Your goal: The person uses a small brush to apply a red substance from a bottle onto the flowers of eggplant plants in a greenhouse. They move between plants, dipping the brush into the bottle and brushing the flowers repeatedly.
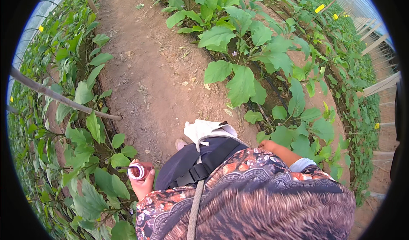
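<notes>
At the lower left my left hand [142, 180] is closed around a small open-necked bottle [140, 170] of reddish liquid. A thin dark stick, perhaps a brush handle, crosses the bottle's white rim and points left; its grip is hard to make out. My right hand [266, 144] hangs low at my other side, beside the leaves of an eggplant plant [282, 137]; its fingers are mostly hidden, and whether it holds anything does not show. Between my hands, a white cloth bag [207, 129] hangs at my waist below a black buckled strap [199, 172].
A dirt path [143, 80] runs ahead between rows of leafy plants. A wooden pole [64, 100] slants into the left row. Black drip lines [271, 85] lie along the right row. Wooden posts [381, 85] and yellow cards [319, 8] stand farther right.
</notes>
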`<state>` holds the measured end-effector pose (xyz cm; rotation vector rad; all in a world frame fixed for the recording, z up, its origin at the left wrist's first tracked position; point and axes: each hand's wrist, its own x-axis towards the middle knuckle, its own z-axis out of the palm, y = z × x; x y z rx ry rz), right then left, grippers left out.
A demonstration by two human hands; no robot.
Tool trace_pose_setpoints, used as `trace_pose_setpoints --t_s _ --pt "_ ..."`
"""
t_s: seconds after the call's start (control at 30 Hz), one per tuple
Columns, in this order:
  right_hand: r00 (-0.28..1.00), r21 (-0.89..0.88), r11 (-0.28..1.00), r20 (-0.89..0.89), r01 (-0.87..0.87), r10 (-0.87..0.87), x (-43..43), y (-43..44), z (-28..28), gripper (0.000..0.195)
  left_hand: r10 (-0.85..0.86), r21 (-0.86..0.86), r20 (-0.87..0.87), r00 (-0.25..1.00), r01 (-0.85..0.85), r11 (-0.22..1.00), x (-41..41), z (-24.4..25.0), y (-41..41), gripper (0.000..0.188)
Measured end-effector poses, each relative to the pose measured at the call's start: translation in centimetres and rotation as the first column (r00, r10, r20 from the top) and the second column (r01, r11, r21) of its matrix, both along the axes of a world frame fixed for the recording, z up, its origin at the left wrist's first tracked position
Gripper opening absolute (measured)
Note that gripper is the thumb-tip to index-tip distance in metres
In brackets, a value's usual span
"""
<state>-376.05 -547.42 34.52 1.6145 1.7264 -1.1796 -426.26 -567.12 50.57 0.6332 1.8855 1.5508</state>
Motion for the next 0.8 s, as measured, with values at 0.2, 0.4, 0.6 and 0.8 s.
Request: trace_pose_setpoints --t_s 0.2,0.4,0.6,0.8 --pt "0.908 0.142 0.897 -0.075 0.419 -0.413 -1.1 -1.9 1.5 0.027 -0.196 -0.021 -0.054 0.979 0.195 0.981 -3.6 4.4 4.8 0.07" --pt "0.979 0.019 0.989 -0.146 0.145 -0.141 -7.6 -3.0 2.5 0.031 -0.225 -0.027 -0.105 0.969 0.224 0.974 -5.3 3.6 6.1 0.074" --pt "0.992 0.046 0.993 -0.061 0.112 -0.109 -11.6 -1.5 1.8 0.031 -0.186 -0.129 -0.071 0.98 0.176 0.976 -8.0 4.3 3.6 0.073" --pt "0.933 0.06 0.938 -0.143 0.342 -0.331 -12.8 1.5 -0.4 0.026 -0.098 -0.135 -0.146 0.984 0.078 0.988 -9.6 6.5 3.5 0.074"
